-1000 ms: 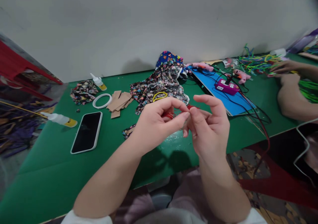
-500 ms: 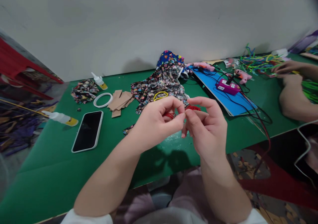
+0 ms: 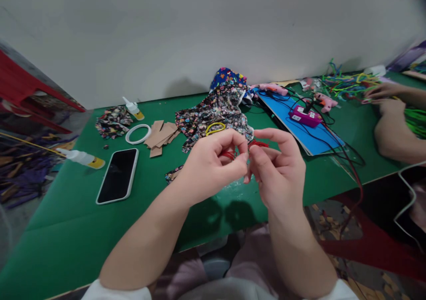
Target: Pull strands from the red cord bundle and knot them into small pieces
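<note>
My left hand (image 3: 218, 160) is closed in a pinch, thumb against index finger. Close beside it, my right hand (image 3: 278, 171) pinches with its thumb, its index finger raised and bent. The fingertips of both hands nearly meet above the green table, and what they hold is too small to make out. Thin red strands (image 3: 258, 144) show behind the right fingers. More red shows in the gap of the left hand; I cannot tell whether it is held. Just beyond lies black flowered fabric (image 3: 213, 109) with a yellow loop (image 3: 215, 128) on it.
On the left are a phone (image 3: 117, 175), two glue bottles (image 3: 84, 159) (image 3: 134, 109), a white ring (image 3: 138, 134) and cardboard strips (image 3: 161, 136). To the right are a blue folder (image 3: 309, 136), a purple power strip (image 3: 304, 115), pink glue guns (image 3: 325, 101) and another person's hands (image 3: 386, 96).
My fingertips have shifted slightly left and drawn a little apart. My right index finger now reaches further over the red strands. The other things lie as before.
</note>
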`<move>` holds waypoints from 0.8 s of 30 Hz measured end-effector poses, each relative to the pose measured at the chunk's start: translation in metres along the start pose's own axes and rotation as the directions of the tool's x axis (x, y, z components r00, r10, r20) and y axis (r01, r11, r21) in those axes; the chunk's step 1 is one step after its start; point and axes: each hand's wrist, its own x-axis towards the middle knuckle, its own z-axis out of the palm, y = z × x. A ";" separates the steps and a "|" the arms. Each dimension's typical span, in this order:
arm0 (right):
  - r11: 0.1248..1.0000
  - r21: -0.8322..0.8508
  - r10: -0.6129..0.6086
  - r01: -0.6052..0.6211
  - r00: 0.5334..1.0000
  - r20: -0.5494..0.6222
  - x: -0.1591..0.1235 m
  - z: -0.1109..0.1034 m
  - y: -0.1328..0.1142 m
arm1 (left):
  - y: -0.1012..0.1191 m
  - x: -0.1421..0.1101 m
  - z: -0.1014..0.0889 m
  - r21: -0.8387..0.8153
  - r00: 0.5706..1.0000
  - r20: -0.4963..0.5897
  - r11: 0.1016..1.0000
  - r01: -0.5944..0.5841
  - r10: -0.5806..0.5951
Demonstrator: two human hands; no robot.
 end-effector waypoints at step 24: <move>0.995 -0.092 -0.029 0.027 0.999 -0.026 0.000 -0.001 0.001 | -0.003 0.003 0.000 0.056 0.999 -0.018 0.997 -0.050 0.051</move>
